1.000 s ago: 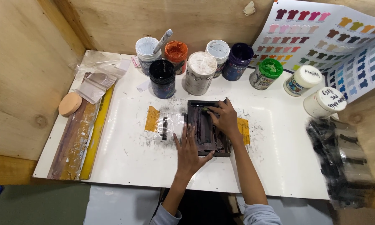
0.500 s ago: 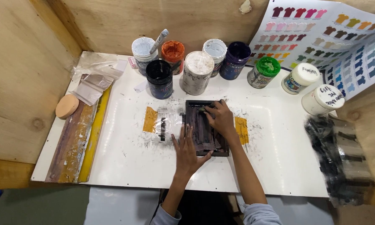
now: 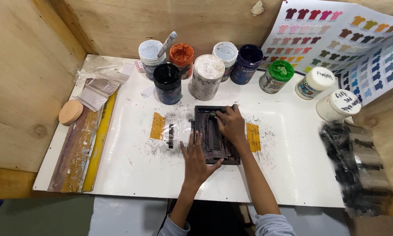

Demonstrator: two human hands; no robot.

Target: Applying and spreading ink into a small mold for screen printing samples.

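On the white table (image 3: 131, 161), just below the row of paint jars (image 3: 207, 76): small dark printing frame (image 3: 214, 133). Left hand (image 3: 197, 159) flat on frame's lower left edge, fingers spread. Right hand (image 3: 232, 126) on frame's upper right, fingers together, pressing a small tool.

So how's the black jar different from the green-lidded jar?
The black jar stands open, dark ink showing inside; the green-lidded jar is closed. The black jar has dark sides; the green-lidded jar has clear, smeared sides. The black jar stands left of the frame, the green-lidded jar to its right. Both stand upright on the table.
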